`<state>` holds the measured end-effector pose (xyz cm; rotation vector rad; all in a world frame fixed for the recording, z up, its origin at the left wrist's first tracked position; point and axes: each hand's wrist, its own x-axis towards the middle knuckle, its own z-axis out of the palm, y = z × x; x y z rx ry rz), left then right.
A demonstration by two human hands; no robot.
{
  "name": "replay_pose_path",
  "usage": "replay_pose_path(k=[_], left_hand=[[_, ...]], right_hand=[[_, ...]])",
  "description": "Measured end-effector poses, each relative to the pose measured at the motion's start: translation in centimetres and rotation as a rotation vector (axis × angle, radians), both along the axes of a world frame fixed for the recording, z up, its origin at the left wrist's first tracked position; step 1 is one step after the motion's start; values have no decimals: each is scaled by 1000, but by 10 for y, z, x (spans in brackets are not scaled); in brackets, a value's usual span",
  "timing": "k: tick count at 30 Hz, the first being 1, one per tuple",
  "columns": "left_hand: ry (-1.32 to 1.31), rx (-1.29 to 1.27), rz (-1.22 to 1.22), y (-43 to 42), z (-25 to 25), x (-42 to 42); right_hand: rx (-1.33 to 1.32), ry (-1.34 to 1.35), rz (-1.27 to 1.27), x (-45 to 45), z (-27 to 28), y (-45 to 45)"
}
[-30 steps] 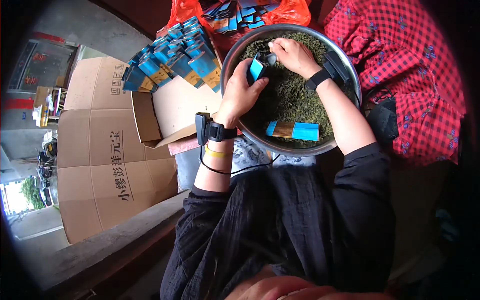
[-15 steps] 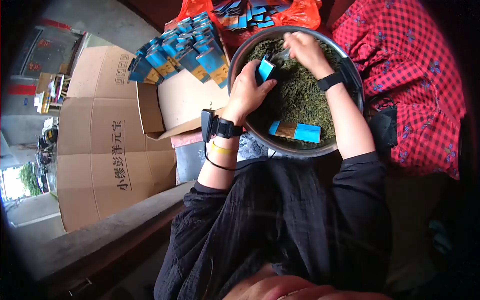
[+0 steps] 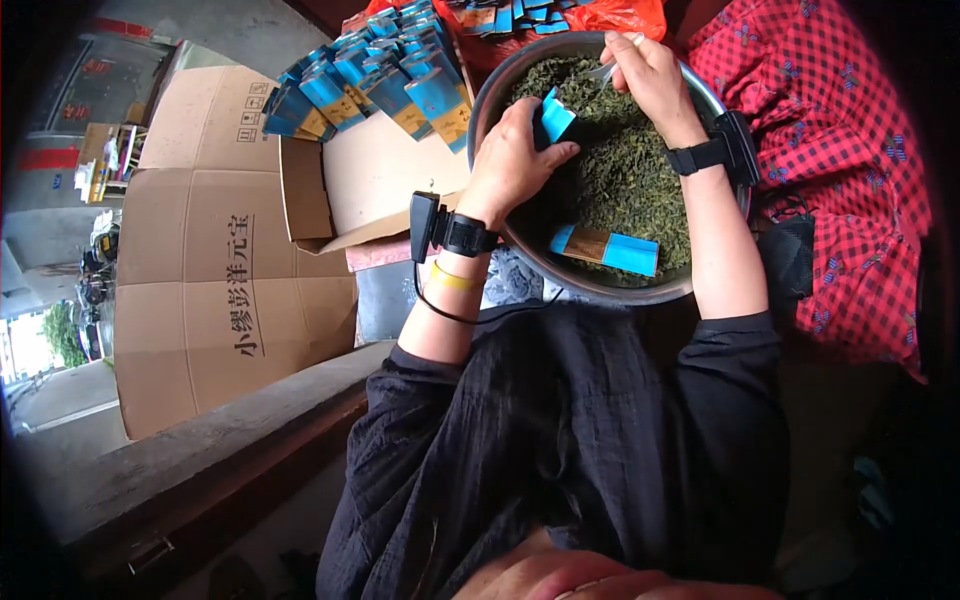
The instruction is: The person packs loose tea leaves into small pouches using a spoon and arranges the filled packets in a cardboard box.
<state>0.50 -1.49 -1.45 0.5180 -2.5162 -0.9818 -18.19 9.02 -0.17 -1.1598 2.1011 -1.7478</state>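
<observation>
My left hand (image 3: 507,165) is closed around a small blue pouch (image 3: 557,118) and holds it over the metal basin (image 3: 535,268). The pouch's upper end faces right. In my right hand (image 3: 652,88) is a pale, see-through spoon (image 3: 600,74), gripped by its handle. Its bowl end lies low over the dried tea leaves (image 3: 625,175), up and right of the pouch; I cannot tell how much it carries. A second pouch, blue and brown (image 3: 607,250), lies flat on the leaves near the basin's front rim.
Left of the basin, a cardboard box (image 3: 370,195) holds several upright blue-and-gold pouches (image 3: 435,100). More pouches (image 3: 515,17) lie on a red plastic bag (image 3: 615,17) behind. A large carton (image 3: 225,300) stands further left; red checked cloth (image 3: 830,150) hangs at right.
My right hand and the spoon have moved right, away from the pouch's mouth. My left hand keeps its hold on the pouch, which has shifted slightly. The whole view has shifted a little.
</observation>
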Motion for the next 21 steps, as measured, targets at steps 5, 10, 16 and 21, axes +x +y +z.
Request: replay_pose_path(k=[5,10,16,21], left_hand=[[29,29,-17,-1,-1,0],[-16,28,0,1,3,1],[8,20,-18,-1,0,0],[16,22,-18,-1,-1,0]], right_hand=[[34,31,-34,-1,2,2],[83,132,-46,2,5,5],[-56,-18,-15,-12,4,6],[54,65,-35,-7,-1,3]])
